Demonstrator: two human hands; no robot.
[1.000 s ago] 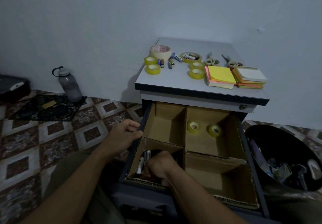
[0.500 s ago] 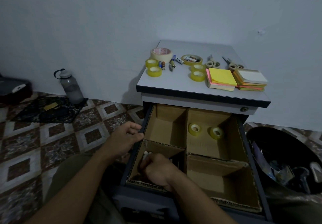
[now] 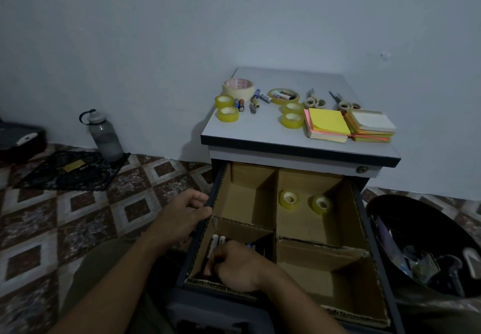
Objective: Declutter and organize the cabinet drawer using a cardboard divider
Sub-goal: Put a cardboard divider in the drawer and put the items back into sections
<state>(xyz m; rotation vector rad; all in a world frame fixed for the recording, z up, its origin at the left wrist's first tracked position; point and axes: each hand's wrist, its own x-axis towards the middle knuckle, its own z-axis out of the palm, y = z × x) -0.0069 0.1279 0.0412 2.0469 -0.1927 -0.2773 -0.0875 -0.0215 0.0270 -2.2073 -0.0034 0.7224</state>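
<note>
Drawer (image 3: 216, 307) is pulled out under the worktop (image 3: 260, 132), lined with a brown cardboard divider (image 3: 268, 201) that splits it into four compartments. The corrugated edges look rough, and the front-right partition sags.

- Back right: two clear tape rolls (image 3: 288, 199) on edge, near each other but not touching.
- Back left and front right: just cardboard showing.
- Front left: markers (image 3: 217, 241), white caps pointing to the back, lying along the left wall. There's a blue bit beside them, too dark to name.

Your right hand (image 3: 239, 266) is down in the front-left compartment. Its grip is closed, fingers curled onto the dark marker barrels, thumb hidden. The caps stick out just beyond your knuckles.

Your left hand (image 3: 184, 216) is outside the drawer. Its grip is wrapped on the drawer's left rim, level with the cross partition.

On the worktop:
- masking tape roll (image 3: 238, 86)
- four more yellowish tape rolls (image 3: 228, 114)
- loose batteries (image 3: 239, 104)
- a flat roll with batteries inside it (image 3: 283, 96)
- two pairs of scissors (image 3: 315, 100)
- two sticky-note stacks (image 3: 329, 125) at the right front

A black bin (image 3: 426, 219) is just right of the drawer, with mixed rubbish in it, items unclear. A grey water bottle (image 3: 105, 136) stands on the tiled floor by the wall, well left.
</note>
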